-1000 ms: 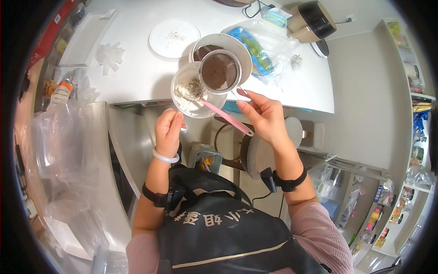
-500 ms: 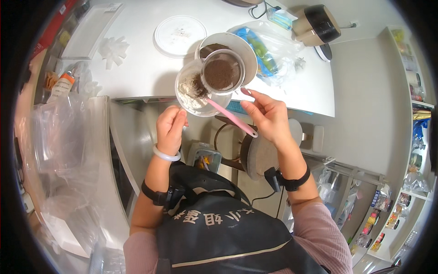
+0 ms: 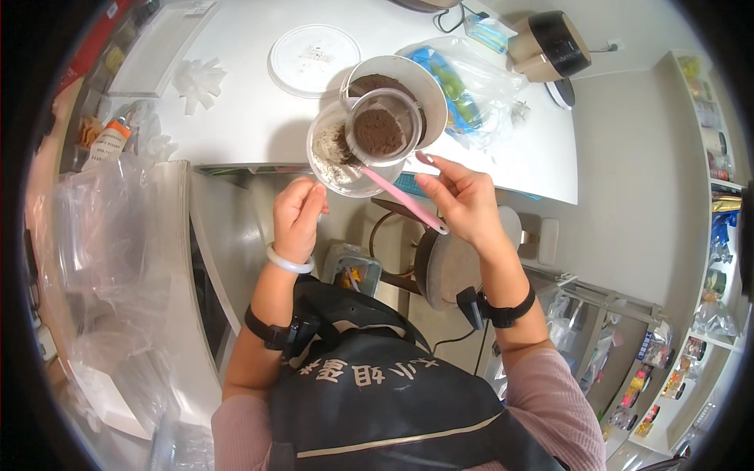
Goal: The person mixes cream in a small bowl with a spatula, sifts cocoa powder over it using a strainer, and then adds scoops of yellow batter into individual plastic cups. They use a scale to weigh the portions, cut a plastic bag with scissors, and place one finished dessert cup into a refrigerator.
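My left hand (image 3: 298,216) is closed, fingers curled, at the near rim of a clear plastic bowl (image 3: 363,187). White powder (image 3: 328,149) with some brown powder lies in that bowl. A pink-handled spatula (image 3: 402,198) leans in it, its handle sticking out toward my right hand. My right hand (image 3: 465,200) pinches the near right edge of a clear plastic cup (image 3: 412,125), which holds brown powder (image 3: 379,132). This cup is over a round white tub (image 3: 436,102) that also contains brown powder, and it overlaps the bowl. My other right fingers are partly hidden.
A white round lid (image 3: 314,59) lies on the white table (image 3: 243,118). Right of the tub is a clear bag (image 3: 495,90) with a blue and green pack. Below the table edge stand a round stool (image 3: 455,263) and a small bin (image 3: 353,267). Shelves (image 3: 711,235) line the right.
The brown powder in the clear cup covers a smaller patch than before, and more brown powder shows in the white tub. Both hands keep nearly the same place and grip.
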Demonstrator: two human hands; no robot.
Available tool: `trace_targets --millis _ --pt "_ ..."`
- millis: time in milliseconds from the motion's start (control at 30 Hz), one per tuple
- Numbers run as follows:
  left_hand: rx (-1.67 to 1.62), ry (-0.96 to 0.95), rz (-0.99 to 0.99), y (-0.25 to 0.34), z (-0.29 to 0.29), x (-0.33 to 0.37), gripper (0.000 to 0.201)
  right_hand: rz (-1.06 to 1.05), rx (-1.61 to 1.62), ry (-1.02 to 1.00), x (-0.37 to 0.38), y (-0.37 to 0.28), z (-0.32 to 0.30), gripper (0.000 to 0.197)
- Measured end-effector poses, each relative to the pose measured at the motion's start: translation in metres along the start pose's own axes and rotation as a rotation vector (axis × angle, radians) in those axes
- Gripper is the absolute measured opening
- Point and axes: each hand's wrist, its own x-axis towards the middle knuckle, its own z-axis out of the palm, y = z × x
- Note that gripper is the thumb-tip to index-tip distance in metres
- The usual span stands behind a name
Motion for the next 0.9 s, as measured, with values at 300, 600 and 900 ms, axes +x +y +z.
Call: trace_targets --millis 300,600,900 --pt "-0.016 0.001 0.002 -0.005 0.000 0.001 0.023 0.018 0.037 0.027 0.002 -0.003 0.001 0.028" --pt "-0.031 -0.005 0.003 -0.008 0.000 0.003 0.022 0.010 0.000 -0.022 0.002 0.006 -0.001 0.028" --pt "-0.045 -0.004 -0.009 -0.010 0.001 0.004 0.022 -0.020 0.041 0.036 0.009 0.002 -0.009 0.029"
